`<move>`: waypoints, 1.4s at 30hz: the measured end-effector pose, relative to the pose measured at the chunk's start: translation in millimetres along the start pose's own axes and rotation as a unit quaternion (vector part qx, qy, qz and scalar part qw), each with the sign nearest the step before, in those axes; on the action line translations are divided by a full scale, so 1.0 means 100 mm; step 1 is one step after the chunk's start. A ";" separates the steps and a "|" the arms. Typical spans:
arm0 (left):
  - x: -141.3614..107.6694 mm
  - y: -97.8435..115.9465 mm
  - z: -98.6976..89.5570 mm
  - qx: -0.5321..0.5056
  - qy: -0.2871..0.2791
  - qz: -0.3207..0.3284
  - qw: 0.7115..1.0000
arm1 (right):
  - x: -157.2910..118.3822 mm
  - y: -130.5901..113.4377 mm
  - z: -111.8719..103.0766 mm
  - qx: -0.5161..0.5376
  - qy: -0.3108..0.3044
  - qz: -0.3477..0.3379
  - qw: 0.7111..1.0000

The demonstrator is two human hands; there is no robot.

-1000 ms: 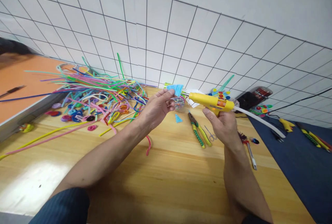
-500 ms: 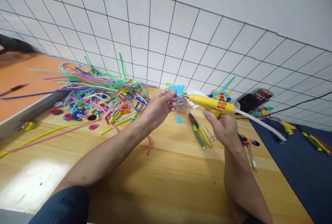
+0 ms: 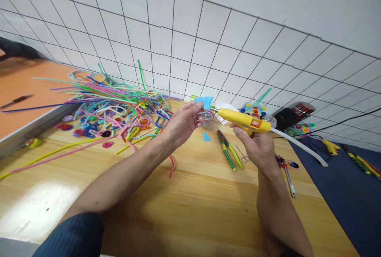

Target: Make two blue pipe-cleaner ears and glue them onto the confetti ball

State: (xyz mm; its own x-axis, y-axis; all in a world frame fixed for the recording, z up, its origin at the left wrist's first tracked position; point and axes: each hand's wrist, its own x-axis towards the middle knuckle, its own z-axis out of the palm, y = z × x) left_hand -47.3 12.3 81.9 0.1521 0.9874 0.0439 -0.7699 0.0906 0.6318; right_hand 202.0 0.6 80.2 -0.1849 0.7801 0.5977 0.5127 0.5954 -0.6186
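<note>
Above the table, my left hand (image 3: 186,120) pinches a light-blue ribbed triangular piece (image 3: 204,101) between thumb and fingers. My right hand (image 3: 258,145) is wrapped round the grip of a yellow hot glue gun (image 3: 242,119), with a white glue stick (image 3: 300,145) jutting from its back. The gun's metal nozzle points left and sits at the blue piece's lower right edge; whether they touch I cannot tell. Just under my left fingers is a clear round plastic container (image 3: 207,118). A smaller blue triangle (image 3: 206,136) lies on the wood below.
Green-yellow pliers (image 3: 228,150) and small scissors (image 3: 244,158) lie near my right hand. A heap of coloured pipe cleaners (image 3: 116,102) covers the left back. To the right are a white utility knife (image 3: 290,183), a dark bottle (image 3: 294,114) and another yellow glue gun (image 3: 330,146).
The glue gun has tilted slightly, its back end a little lower and further right. My left hand keeps its hold on the blue piece, nearly still.
</note>
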 end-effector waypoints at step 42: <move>0.01 0.00 0.00 -0.004 -0.019 0.006 1.000 | 0.01 0.01 0.02 -0.014 0.021 -0.023 0.999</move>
State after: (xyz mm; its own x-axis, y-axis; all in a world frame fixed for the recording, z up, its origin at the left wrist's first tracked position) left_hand -47.1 13.3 81.3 0.1666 0.9828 0.0800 -0.7769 0.0809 0.6244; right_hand 201.0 2.2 78.9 -0.1729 0.7429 0.6467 0.5285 0.6240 -0.5756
